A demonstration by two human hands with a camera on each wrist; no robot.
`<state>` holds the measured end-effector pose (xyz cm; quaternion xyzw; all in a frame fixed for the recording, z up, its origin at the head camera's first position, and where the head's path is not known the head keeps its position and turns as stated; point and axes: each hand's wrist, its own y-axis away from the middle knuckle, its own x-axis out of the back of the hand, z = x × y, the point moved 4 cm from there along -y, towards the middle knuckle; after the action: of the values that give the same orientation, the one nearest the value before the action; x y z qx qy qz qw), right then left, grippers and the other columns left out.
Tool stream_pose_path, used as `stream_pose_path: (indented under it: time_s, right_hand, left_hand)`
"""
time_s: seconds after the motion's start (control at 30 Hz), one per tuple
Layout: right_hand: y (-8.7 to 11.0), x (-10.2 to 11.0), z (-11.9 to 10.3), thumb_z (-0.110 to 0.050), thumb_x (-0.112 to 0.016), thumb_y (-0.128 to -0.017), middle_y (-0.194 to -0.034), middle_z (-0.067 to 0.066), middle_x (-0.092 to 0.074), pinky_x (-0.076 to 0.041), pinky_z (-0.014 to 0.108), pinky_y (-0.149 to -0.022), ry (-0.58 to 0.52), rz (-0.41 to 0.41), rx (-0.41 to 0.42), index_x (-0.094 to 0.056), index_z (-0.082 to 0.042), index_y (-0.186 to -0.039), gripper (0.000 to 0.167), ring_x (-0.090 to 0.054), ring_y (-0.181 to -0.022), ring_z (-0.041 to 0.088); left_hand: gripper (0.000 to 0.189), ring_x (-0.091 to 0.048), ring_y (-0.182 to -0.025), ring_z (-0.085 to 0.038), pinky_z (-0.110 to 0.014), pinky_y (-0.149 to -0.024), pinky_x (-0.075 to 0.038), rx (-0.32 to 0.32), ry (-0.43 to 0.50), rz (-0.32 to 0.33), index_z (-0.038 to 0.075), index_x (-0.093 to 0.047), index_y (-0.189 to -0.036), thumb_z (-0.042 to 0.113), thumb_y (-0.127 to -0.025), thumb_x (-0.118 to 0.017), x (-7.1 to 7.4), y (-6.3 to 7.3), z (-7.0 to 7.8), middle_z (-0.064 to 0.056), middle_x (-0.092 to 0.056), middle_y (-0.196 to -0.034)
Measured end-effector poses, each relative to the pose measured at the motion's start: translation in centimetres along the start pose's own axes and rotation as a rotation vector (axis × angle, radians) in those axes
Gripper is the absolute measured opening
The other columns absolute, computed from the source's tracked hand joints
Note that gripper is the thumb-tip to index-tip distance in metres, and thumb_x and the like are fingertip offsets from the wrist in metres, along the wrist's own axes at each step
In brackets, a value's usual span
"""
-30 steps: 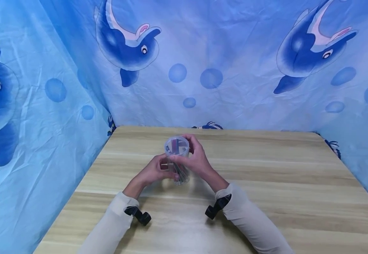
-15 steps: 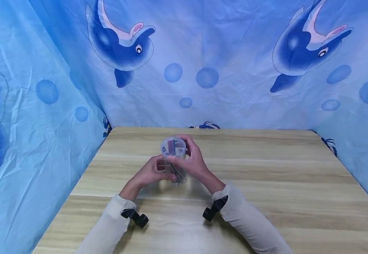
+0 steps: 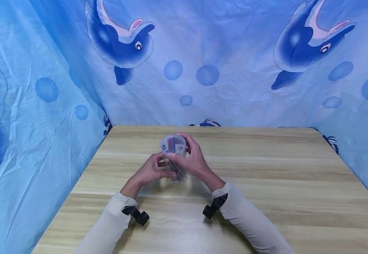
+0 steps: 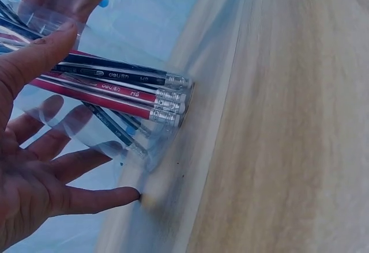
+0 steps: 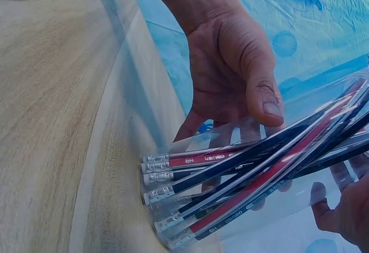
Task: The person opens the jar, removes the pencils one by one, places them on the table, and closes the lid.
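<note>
Clear plastic cylinder [image 3: 179, 180], filled with pencils [image 5: 259, 178], standing roughly upright between two bare hands over the far half of a table, a little left of centre in the head view. Whether its base touches the tabletop, I cannot tell.

The pencils lean across one another inside, some red, some dark blue or black, some dark green. Their silver metal collars and eraser ends gather at the bottom of the cylinder; "HB" can be read on several.

The left hand [image 3: 152, 169] holds the lower part, its thumb across the near side and its other fingers spread round behind. In the left wrist view its little finger reaches out past the cylinder's side toward the tabletop. The right hand [image 3: 191, 157] grips the upper part, its thumb lying across the near side just below the rim and its fingers curving round the far side.

Both forearms wear pale sleeves [image 3: 107, 225], each with a black wrist device [image 3: 134, 214] at the cuff. The table [image 3: 266, 158] has a light wood grain with long streaks. Behind it and to both sides hangs blue fabric [image 3: 241, 70], printed with smiling dolphins [image 3: 120, 38] and round bubbles [image 3: 207, 75].
</note>
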<state>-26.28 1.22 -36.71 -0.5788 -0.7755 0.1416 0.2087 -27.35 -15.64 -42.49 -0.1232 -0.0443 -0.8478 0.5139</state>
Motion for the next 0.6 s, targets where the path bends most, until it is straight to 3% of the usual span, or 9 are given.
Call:
stream_pose_path:
  time_s: [0.27, 0.6]
  right_hand:
    - [-0.3, 0.6, 1.6, -0.026, -0.076, -0.082, -0.123, 0.009, -0.061, -0.047, 0.049, -0.097, 0.037, -0.010, -0.012, -0.048, -0.013, -0.140, 0.065, -0.059, -0.110, 0.025]
    - [-0.5, 0.6, 1.7, -0.046, -0.074, -0.083, -0.119, 0.002, -0.060, -0.048, 0.043, -0.090, 0.041, -0.047, 0.026, -0.049, -0.019, -0.138, 0.066, -0.059, -0.107, 0.029]
  left_hand:
    - [0.067, -0.060, -0.118, -0.029, -0.044, -0.098, -0.050, -0.009, -0.017, -0.013, 0.016, -0.059, -0.134, 0.005, -0.074, -0.087, -0.2, -0.4, 0.1, -0.005, -0.062, -0.132]
    - [0.064, -0.062, -0.116, -0.028, -0.044, -0.099, -0.049, -0.012, -0.049, -0.006, 0.015, -0.059, -0.132, 0.006, -0.075, -0.087, -0.2, -0.3, 0.0, -0.005, -0.063, -0.129]
